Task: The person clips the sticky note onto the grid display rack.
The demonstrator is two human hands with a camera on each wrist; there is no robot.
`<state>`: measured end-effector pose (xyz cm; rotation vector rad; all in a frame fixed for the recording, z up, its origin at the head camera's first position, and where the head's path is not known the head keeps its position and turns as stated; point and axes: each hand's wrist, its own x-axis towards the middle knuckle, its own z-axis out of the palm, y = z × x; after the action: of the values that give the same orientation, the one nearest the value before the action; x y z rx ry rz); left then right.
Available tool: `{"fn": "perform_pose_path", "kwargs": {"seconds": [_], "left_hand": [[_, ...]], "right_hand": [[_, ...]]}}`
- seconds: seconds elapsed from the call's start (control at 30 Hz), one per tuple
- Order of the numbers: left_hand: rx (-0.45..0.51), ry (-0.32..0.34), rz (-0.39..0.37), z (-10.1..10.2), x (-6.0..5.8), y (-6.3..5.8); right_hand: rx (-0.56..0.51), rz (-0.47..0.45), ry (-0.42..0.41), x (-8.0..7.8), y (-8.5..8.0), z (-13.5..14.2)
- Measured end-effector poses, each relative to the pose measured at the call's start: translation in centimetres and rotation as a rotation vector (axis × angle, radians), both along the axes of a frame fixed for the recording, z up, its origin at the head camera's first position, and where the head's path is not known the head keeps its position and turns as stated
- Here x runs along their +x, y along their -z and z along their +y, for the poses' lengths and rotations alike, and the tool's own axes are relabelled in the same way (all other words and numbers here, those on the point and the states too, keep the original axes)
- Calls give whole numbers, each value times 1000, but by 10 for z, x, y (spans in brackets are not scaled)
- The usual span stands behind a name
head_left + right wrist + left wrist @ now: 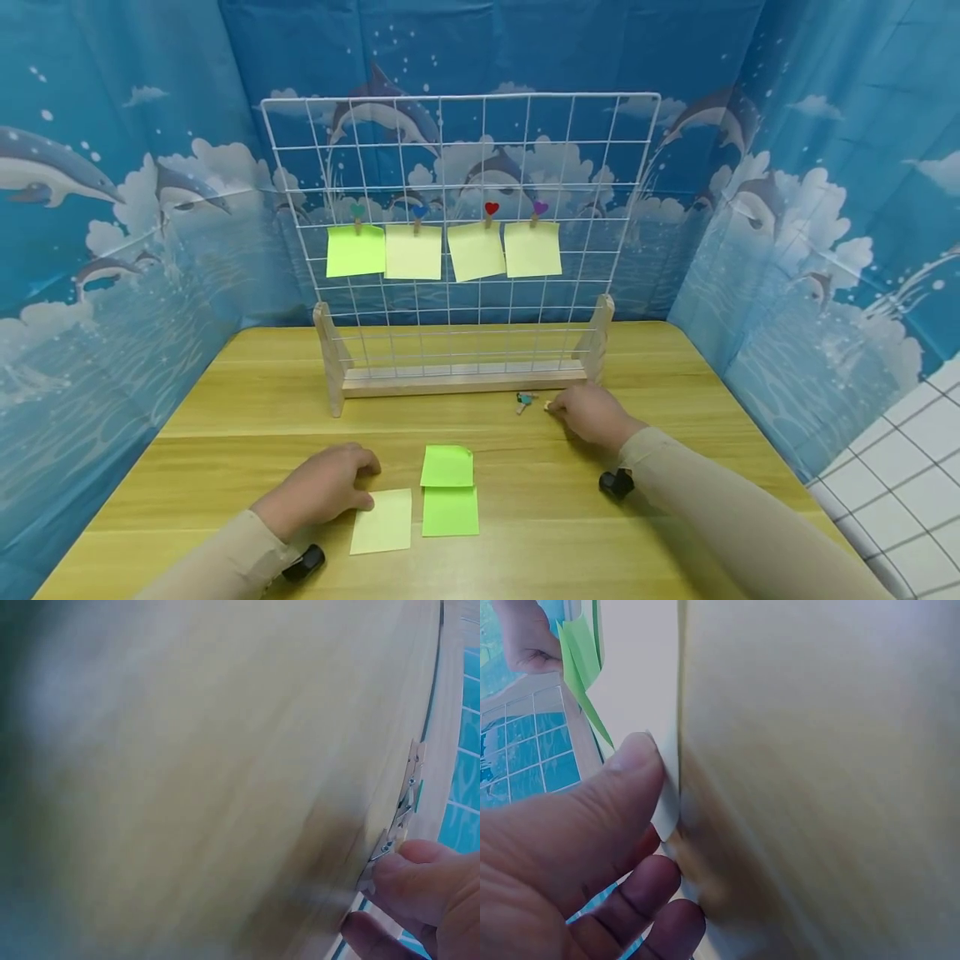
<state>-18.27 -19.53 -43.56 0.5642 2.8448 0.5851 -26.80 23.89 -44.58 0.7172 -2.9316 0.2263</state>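
At the left, my left hand (324, 490) is by a pale yellow sticky note (384, 523) on the table. Its thumb (634, 761) lies over one corner of the note; in the head view the index finger stands apart from the thumb. Just right of that note lie two overlapping green sticky notes (450, 510). My right hand (596, 414) is low at the rack's right foot, pinching a small wooden clothespin (381, 851) between thumb and finger. Beside it are more clothespins (524, 401), one with a teal decoration.
A white wire grid rack (480, 313) on a wooden stand (465, 382) rises at the back. One green note (356, 252) and three pale yellow notes (532, 250) hang on it from heart-topped clothespins. Dolphin-print curtains (795, 208) surround the wooden table (247, 400).
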Motion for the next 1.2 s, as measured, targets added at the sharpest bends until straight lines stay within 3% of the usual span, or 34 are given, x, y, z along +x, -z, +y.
{"fn": "perform_pose_path", "kwargs": {"seconds": [0.43, 0.63, 1.0, 1.2], "left_hand": [[12, -26, -52, 1, -1, 4], [17, -25, -50, 2, -1, 3], [16, 20, -50, 4, 0, 3], [26, 34, -56, 2, 0, 3]], "right_hand": [[58, 19, -23, -9, -2, -4], [42, -17, 4, -8, -2, -3], [54, 27, -15, -6, -4, -1], [45, -9, 7, -7, -5, -1]]}}
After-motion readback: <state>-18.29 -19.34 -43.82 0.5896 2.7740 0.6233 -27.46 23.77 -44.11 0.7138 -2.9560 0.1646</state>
